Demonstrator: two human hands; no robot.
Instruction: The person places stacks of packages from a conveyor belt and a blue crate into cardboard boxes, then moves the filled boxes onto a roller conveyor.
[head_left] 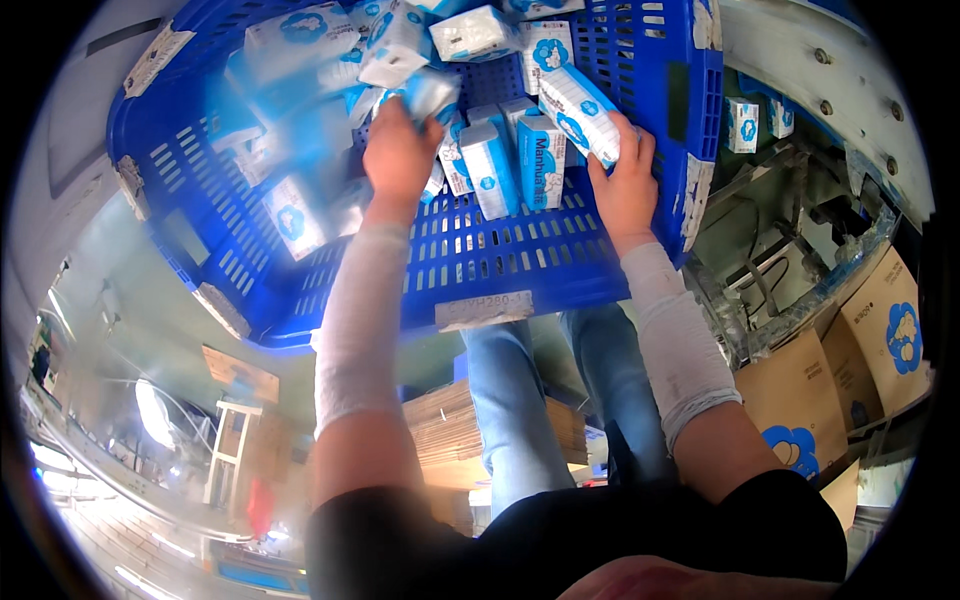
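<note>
A blue plastic basket (470, 303) with slotted walls holds several blue-and-white tissue packs (489, 172), some upright and others lying loose. My left hand (397, 150) is closed around a tissue pack (434, 95) near the middle of the basket; that pack is partly blurred. On the right, my right hand (627, 180) grips another tissue pack (578, 113) by its near end, fingers along its side. This pack is tilted above the upright ones. Packs at the basket's left are smeared by motion.
Beyond the basket's right wall is a metal frame (860, 100), with two more packs (742, 126) beside it. Open cardboard boxes (790, 400) stand at the right. Flattened cardboard (470, 440) is stacked below, near my legs. A wooden stand (235, 450) is at the lower left.
</note>
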